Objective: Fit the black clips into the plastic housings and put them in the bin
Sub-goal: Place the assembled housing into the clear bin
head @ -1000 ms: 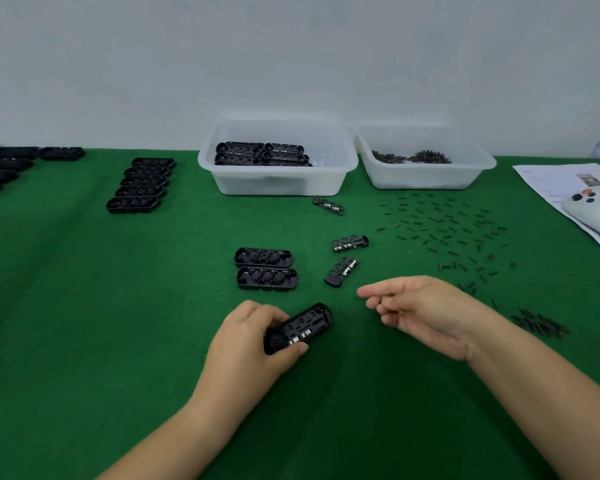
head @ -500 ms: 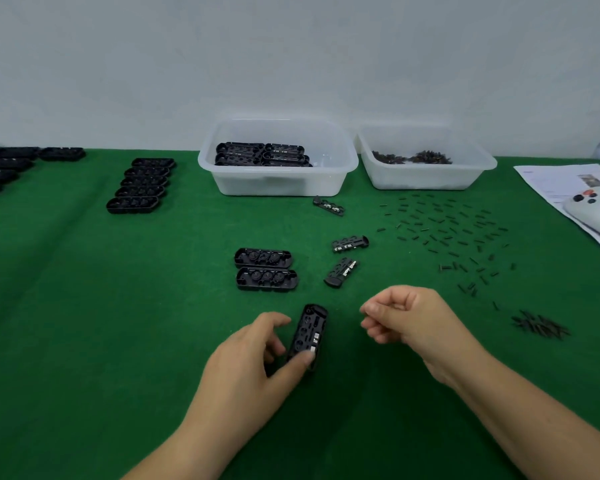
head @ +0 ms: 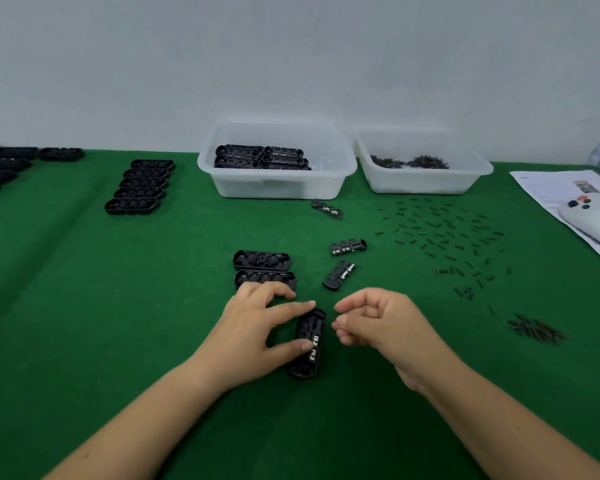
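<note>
On the green worktop (head: 84, 306), near its front edge, one plastic housing (head: 309, 341) lies end-on to the person, open face up. The left hand (head: 257, 327) steadies it, forefinger laid at the far end and thumb pressing the near side, a light grip on the housing and no more. The right hand (head: 378, 323) hovers just beside it with fingers loosely curled; whether that grip holds a small black clip cannot be told, as nothing shows between the fingertips.

To do this step well, I judge the housing should be kept flat and pinned at both ends so it does not skate on the cloth, the clip lined up with its slot before pressure goes on, and pushed straight down, not at a slant.

Farther back, the left bin (head: 278, 181) holds several black housings stacked at its left side. The right bin (head: 426, 178) holds a low heap of small dark clips. More loose clips (head: 440, 237) lie scattered in front of it, and two housings (head: 262, 270) wait just beyond the left hand.
</note>
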